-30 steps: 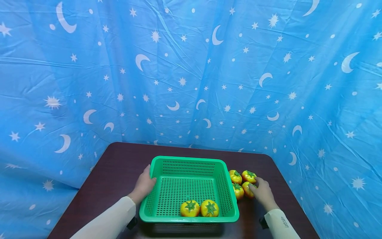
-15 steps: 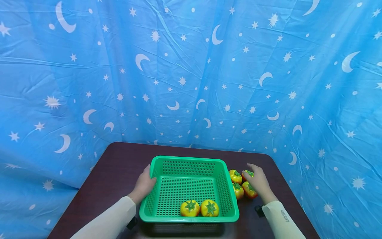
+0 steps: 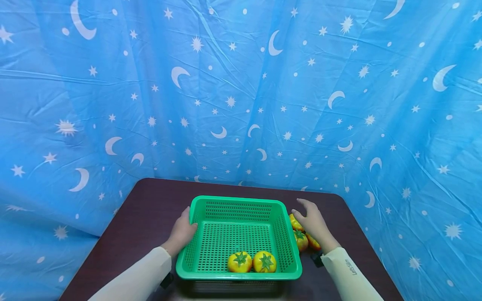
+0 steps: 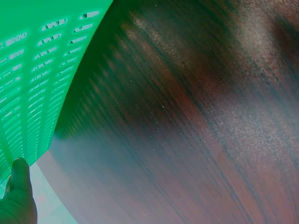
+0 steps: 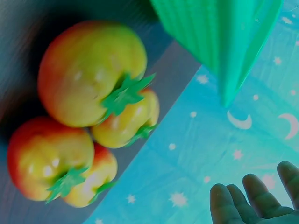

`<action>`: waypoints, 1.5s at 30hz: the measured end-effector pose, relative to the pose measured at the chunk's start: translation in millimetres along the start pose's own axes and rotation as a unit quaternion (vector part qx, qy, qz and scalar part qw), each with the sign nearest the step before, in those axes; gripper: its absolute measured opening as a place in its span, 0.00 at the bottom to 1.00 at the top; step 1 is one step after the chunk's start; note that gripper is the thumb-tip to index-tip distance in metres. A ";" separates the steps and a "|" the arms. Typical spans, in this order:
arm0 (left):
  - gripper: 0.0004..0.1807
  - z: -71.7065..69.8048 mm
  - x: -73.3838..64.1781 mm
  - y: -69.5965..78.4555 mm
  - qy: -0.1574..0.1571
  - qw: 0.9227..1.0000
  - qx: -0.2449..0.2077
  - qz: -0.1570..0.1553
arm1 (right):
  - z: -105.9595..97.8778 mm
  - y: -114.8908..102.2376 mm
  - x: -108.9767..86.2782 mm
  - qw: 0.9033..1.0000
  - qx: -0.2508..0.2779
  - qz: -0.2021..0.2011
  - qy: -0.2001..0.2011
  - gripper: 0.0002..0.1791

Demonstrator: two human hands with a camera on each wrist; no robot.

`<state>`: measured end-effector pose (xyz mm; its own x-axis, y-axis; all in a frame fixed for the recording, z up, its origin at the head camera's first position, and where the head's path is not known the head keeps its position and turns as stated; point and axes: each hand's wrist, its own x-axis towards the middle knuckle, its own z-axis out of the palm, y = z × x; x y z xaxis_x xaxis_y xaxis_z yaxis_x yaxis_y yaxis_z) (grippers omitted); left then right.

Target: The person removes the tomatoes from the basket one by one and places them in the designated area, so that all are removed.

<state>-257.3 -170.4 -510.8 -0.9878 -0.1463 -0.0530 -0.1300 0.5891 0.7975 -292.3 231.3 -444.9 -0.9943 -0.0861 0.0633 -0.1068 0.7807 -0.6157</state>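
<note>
A green plastic basket, with perforated walls and floor, stands on the table. My left hand grips its left rim, and the wrist view shows a fingertip against the perforated wall. Two yellow-red tomatoes with green star-shaped tops lie inside, along the near wall. Several similar tomatoes sit clustered on the table right of the basket. Above this cluster hovers my right hand, fingers spread and holding nothing. It partly hides the tomatoes in the head view.
The dark brown table has rounded far corners. A blue curtain with white moons and stars hangs behind it and along both sides. The basket's right wall stands close beside the clustered tomatoes.
My right hand has left the near right tomato of the cluster, moving left and away from me toward the basket's far right corner. The left hand and basket have stayed in place.
</note>
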 end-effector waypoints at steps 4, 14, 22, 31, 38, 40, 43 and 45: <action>0.38 -0.2 -0.2 1.2 0.003 1.000 0.002 0.001 | 4.3 -6.9 1.5 1.000 0.014 -0.016 -0.011 0.33; 0.38 -0.8 -0.8 2.0 0.003 1.000 0.004 0.004 | 12.5 -34.2 3.5 0.998 0.025 -0.044 -0.028 0.31; 0.38 -0.6 -0.2 3.0 0.004 1.000 0.003 0.007 | 26.9 -50.6 5.9 0.997 0.003 -0.056 -0.045 0.32; 0.38 1.1 1.5 0.7 0.004 1.000 0.003 0.001 | 48.6 -60.7 4.9 0.993 -0.023 -0.089 -0.079 0.31; 0.38 1.1 -0.3 1.8 0.003 1.000 0.003 0.002 | 60.9 -64.6 4.7 0.987 -0.043 -0.117 -0.098 0.29; 0.38 0.6 -0.9 2.2 0.004 1.000 0.004 0.003 | 64.4 -64.1 4.5 0.986 -0.052 -0.122 -0.105 0.29; 0.38 -0.3 -1.7 2.6 0.004 1.000 0.006 0.003 | 70.8 -62.3 3.8 0.983 -0.061 -0.127 -0.122 0.30; 0.38 -0.8 -2.2 2.7 0.002 1.000 0.005 0.001 | 75.2 -60.9 3.1 0.980 -0.065 -0.134 -0.135 0.30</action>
<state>-255.4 -169.2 -508.1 -0.9877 -0.1489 -0.0483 -0.1288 0.5978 0.7912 -288.6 136.9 -466.3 -0.8953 -0.4452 -0.0111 -0.3808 0.7782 -0.4993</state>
